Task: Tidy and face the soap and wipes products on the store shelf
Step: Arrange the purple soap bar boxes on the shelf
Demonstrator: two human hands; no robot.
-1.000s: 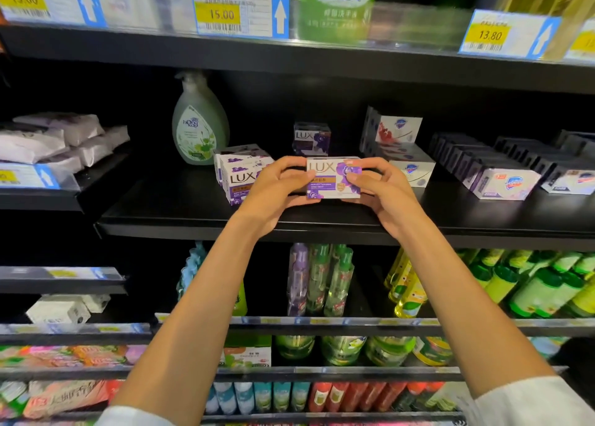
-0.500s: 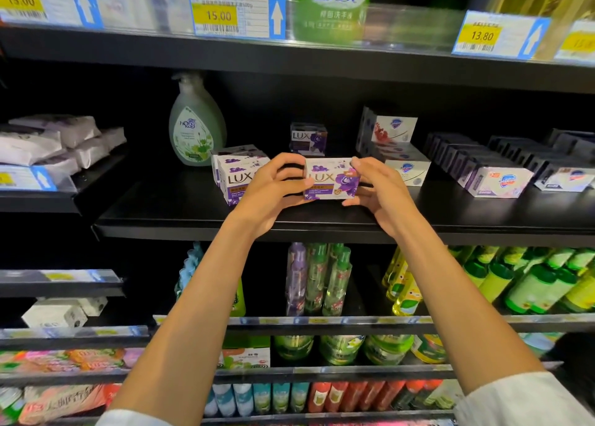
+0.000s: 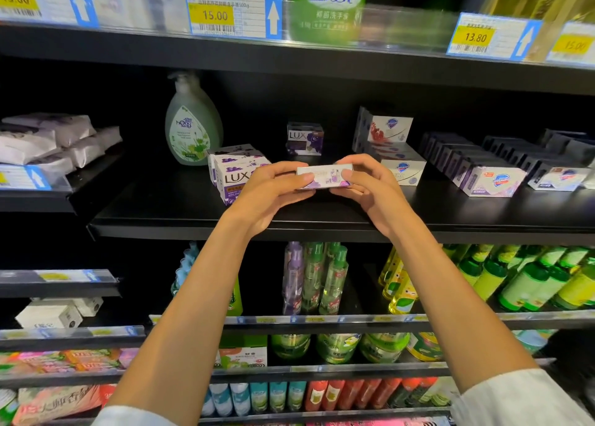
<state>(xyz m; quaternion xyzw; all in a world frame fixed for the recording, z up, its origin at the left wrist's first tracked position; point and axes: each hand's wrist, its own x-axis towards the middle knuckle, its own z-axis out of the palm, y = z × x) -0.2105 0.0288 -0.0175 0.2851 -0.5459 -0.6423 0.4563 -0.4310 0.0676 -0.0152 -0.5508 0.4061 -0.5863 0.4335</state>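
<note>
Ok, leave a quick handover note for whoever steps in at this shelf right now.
Left hand and right hand each grip an end of one Lux soap box, held above the black shelf, a narrow side toward the camera.
Lux stack stands left of it, one Lux box sits far back.
Left: face the held box beside the stack, pull the back box forward.

Green and yellow bottles (image 3: pixel 528 284) crowd the lower shelf at right, with slim spray bottles (image 3: pixel 314 277) to their left. Below them stands a row of teal and red cans (image 3: pixel 309 396). Price tags (image 3: pixel 233 15) marked 15.00 and 13.80 line the top rail.
</note>
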